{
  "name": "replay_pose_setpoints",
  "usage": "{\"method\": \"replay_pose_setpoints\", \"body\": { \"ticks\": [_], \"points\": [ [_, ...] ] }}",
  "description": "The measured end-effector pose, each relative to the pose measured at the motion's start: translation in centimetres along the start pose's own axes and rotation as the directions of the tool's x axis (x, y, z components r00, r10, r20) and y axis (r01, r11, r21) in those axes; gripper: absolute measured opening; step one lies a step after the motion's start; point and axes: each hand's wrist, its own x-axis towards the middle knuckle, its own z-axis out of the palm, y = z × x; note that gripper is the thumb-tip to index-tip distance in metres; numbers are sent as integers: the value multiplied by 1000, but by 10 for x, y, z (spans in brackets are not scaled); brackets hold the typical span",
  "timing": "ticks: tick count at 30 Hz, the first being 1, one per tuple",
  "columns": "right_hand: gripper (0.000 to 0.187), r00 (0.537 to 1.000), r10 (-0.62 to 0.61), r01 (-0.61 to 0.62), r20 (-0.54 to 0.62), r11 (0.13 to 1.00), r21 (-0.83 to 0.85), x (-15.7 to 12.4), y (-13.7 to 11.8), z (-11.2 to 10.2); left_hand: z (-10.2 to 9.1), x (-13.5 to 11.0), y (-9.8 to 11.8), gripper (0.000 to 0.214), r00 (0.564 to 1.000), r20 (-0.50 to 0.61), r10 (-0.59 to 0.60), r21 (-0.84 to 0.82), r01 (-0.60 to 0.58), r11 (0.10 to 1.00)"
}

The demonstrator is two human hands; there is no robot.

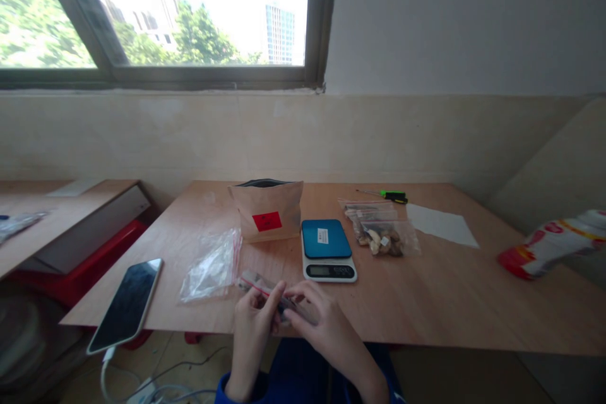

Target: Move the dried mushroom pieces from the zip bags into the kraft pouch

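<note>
Pinching a red-striped zip bag (pixel 258 284) in left hand (pixel 253 314) and right hand (pixel 322 310), close together, right over the table's (pixel 426 309) near edge, just beside clear bags (pixel 212 268), before a blue-topped scale (pixel 327 241)!

Zip bag (pixel 254 281) partly covered by left hand (pixel 252 315) and right hand (pixel 322 309); contents not identifiable. Scale display (pixel 319 271): reading not legible. Lower inside of paper pouch (pixel 267 205) hidden by its front. Red label (pixel 267 221): lettering too small. Bottle (pixel 552 246) cut off at right edge.
</note>
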Motion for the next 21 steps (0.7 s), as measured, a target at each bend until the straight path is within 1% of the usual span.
{"method": "replay_pose_setpoints", "body": {
  "ticks": [2, 4, 7, 10, 14, 18, 21],
  "points": [
    [5, 1000, 10, -9, -19, 1000, 13, 1, 3, 3, 0, -1, -4, 52, 998, 10, 60, 24, -60, 998],
    [4, 999, 19, -18, -35, 1000, 18, 1, 5, 4, 0, 0, -9, 50, 994, 52, 92, 29, -94, 995],
    [9, 998, 26, -26, -50, 1000, 8, 1, 7, 2, -1, 2, -14, 49, 982, 168, 91, 13, -94, 995],
    [14, 996, -4, 3, -89, 1000, -12, 3, 8, 1, -4, 3, -16, 47, 967, 240, 82, -1, -84, 996],
    [15, 991, -34, 32, -133, 999, -16, 6, 11, 4, -9, 2, -12, 40, 953, 275, 124, 33, -139, 990],
    [15, 988, -24, 24, -155, 1000, -2, 8, 13, 6, -14, 1, -7, 38, 939, 299, 172, 55, -197, 979],
    [13, 992, -19, 21, -122, 1000, 20, 8, 13, 6, -16, -1, -5, 37, 925, 323, 199, 91, -240, 967]
  ]
}}
